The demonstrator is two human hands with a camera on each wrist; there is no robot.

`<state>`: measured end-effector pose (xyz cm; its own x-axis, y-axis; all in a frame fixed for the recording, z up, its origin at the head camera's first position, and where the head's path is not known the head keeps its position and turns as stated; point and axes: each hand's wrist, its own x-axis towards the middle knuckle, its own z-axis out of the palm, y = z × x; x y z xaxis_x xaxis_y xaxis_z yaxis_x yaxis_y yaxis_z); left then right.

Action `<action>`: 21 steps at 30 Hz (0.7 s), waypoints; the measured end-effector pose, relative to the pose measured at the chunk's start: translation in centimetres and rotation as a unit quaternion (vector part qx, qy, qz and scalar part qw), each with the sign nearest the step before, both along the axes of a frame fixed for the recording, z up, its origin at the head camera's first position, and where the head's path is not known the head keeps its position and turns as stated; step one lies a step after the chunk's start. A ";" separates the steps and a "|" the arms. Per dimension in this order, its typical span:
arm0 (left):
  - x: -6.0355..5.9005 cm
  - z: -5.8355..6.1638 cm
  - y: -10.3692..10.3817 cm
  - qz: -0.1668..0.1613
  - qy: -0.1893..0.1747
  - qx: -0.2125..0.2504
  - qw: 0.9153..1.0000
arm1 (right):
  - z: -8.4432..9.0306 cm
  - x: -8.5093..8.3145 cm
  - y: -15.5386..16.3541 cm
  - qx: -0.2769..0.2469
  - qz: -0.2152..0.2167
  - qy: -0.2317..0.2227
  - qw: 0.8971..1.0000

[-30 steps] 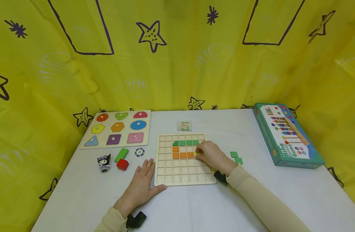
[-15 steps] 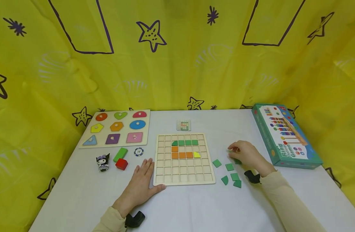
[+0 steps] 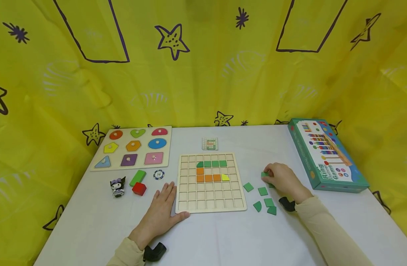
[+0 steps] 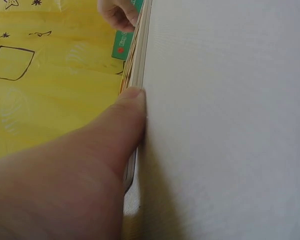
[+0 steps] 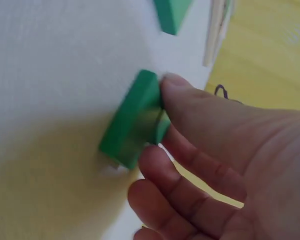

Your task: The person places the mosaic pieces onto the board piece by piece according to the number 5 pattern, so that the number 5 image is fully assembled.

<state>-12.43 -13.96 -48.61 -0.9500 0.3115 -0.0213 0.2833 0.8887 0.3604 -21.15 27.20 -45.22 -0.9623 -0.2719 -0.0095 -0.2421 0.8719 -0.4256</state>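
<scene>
Right hand (image 3: 281,179) pinches a green tile (image 5: 132,120) on the table (image 3: 223,240) right of the grid board (image 3: 210,207), tile tipped on edge, while left hand (image 3: 163,210) lies flat, fingers straight, against the board's near-left corner, farther from the tiles.

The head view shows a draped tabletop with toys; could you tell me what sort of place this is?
Probably a play or recording table: a yellow star-printed cloth screens it, with a grid board, shape puzzle and game box.
</scene>
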 end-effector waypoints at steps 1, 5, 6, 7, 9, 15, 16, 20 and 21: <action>0.0 0.0 0.0 0.000 0.001 0.000 1.000 | 0.0 0.0 -0.2 0.004 -0.001 0.005 1.000; 0.0 0.0 0.0 -0.002 0.001 -0.001 1.000 | 0.3 0.0 -1.4 0.002 0.000 0.016 1.000; 0.0 0.0 0.0 -0.002 0.001 -0.001 1.000 | 0.5 0.1 -1.8 -0.005 0.003 0.015 1.000; 0.0 0.0 0.0 -0.001 0.001 -0.001 1.000 | 0.6 0.1 -2.3 -0.013 0.008 0.015 1.000; 0.0 0.0 -0.1 -0.002 0.000 0.000 1.000 | 0.8 0.3 -3.5 -0.026 0.025 0.018 0.999; 0.0 0.0 -0.1 -0.004 0.003 0.005 1.000 | 0.9 0.8 -7.3 -0.053 0.088 0.026 0.994; 0.0 0.0 0.0 -0.005 0.003 0.004 1.000 | 0.8 0.9 -7.9 -0.054 0.098 0.028 0.993; 0.0 0.0 0.0 -0.004 0.005 0.005 1.000 | 0.4 1.0 -9.5 -0.039 0.136 0.044 0.989; 0.0 0.0 0.0 -0.003 0.004 0.005 1.000 | 0.4 1.0 -9.9 -0.034 0.143 0.048 0.988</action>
<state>-12.42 -13.98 -48.66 -0.9480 0.3182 -0.0107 0.2923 0.8832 0.3666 -20.13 17.35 -44.84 -0.8412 -0.5303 0.1056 -0.5169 0.7314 -0.4448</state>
